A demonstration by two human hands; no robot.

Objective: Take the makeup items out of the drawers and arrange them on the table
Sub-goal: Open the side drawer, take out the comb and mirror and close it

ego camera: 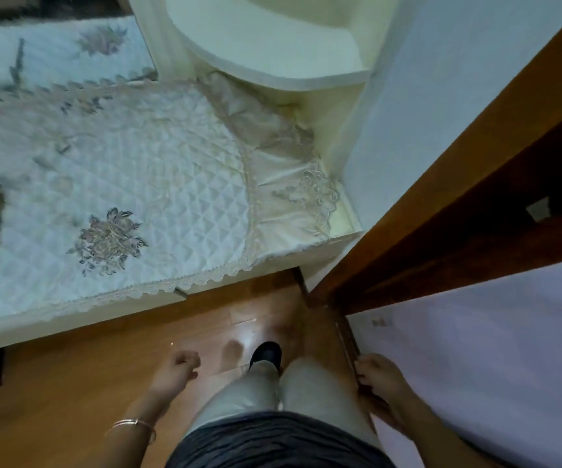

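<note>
No makeup items show in the head view. The table (pixel 70 332) is a cream dressing table under a white quilted cloth (pixel 158 184) with embroidered flowers and lace trim. A thin gap (pixel 180 292) breaks its front edge; no drawer stands open. My left hand (pixel 180 366) hangs below the table front over the floor, curled into a loose fist with nothing in it. My right hand (pixel 379 373) is at the lower right, fingers curled over a wooden edge (pixel 349 336).
A curved cream shelf (pixel 273 45) rises at the back of the table. A brown wooden door frame (pixel 458 197) slants across the right, with a pale lilac surface (pixel 492 349) beyond it. My legs and a dark slipper (pixel 266 352) stand on the glossy wooden floor (pixel 70 400).
</note>
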